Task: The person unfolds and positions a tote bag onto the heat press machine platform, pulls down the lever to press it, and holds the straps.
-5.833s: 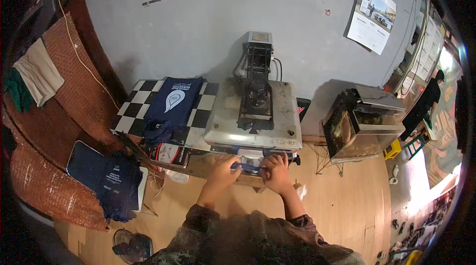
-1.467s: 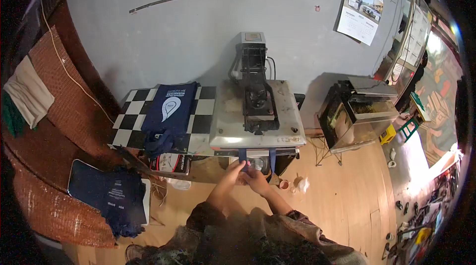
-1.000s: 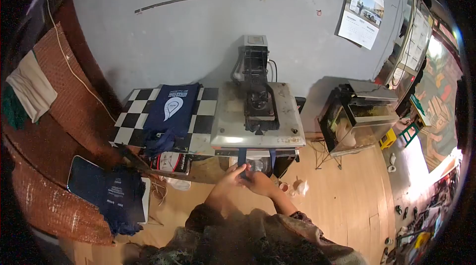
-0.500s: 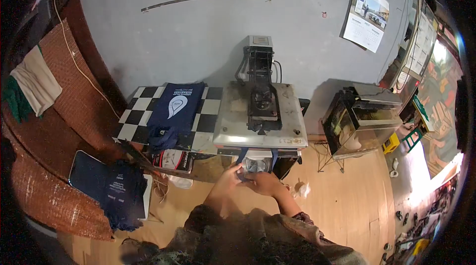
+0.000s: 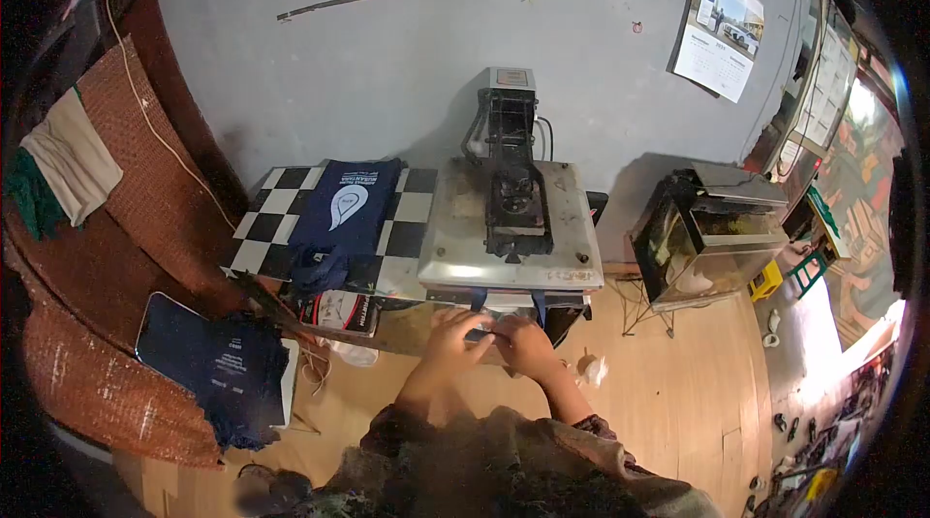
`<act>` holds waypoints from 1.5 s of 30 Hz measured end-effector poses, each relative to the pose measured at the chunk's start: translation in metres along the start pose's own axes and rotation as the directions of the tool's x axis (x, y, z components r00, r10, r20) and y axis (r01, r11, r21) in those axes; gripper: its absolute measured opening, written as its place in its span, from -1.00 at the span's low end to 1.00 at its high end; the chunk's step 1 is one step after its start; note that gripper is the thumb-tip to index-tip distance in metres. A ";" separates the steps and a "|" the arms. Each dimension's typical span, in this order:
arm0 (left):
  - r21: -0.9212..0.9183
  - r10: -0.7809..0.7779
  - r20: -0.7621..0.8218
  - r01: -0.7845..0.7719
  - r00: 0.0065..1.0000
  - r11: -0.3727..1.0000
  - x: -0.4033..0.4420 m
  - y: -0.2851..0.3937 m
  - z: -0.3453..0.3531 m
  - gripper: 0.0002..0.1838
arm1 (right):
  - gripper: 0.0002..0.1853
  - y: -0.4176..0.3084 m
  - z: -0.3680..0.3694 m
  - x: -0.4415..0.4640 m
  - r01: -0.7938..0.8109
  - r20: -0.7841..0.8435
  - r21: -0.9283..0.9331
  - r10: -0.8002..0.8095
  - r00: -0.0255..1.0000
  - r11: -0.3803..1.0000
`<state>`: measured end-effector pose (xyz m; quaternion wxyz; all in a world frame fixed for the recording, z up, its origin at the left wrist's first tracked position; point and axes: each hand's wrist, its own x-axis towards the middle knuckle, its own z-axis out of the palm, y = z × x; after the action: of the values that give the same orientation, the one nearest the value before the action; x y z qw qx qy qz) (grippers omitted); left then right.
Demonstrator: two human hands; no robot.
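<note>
In front of the heat press (image 5: 450, 227), my left hand (image 5: 455, 339) has its fingers closed on a dark blue strap (image 5: 479, 300), which hangs from under the closed press. My right hand (image 5: 524, 344) is beside it, its fingertips pinched on the same strap between the hands. Another length of blue strap (image 5: 540, 303) hangs just above my right hand. The fingers hide part of the strap. To the left of the press lies a navy bag (image 5: 373, 203) with a white print, its handles bunched at the near end.
The bag rests on a checkered tabletop (image 5: 407, 211). Printed navy fabric (image 5: 228, 363) lies on a board at lower left. A glass tank (image 5: 722, 261) stands to the right. Below the tabletop is a red and white package (image 5: 339, 312). A calendar (image 5: 717, 33) hangs on the wall.
Earlier, both hands were spread apart with a blue strap stretched between them. They then came together lower down, and now they are slightly apart and higher, near the press edge.
</note>
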<state>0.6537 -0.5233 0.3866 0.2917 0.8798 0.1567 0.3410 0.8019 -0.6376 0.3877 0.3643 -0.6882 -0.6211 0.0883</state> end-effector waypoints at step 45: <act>-0.118 -0.161 0.482 0.246 0.861 0.962 -0.002 0.011 0.019 -0.68 | -0.70 0.072 -0.010 -0.019 0.021 -0.104 -0.355 -0.062 0.993 0.935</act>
<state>0.6660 -0.5402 0.3809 0.4315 0.8852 0.1432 0.0983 0.8604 -0.6568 0.3446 0.2713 -0.7331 -0.6196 -0.0716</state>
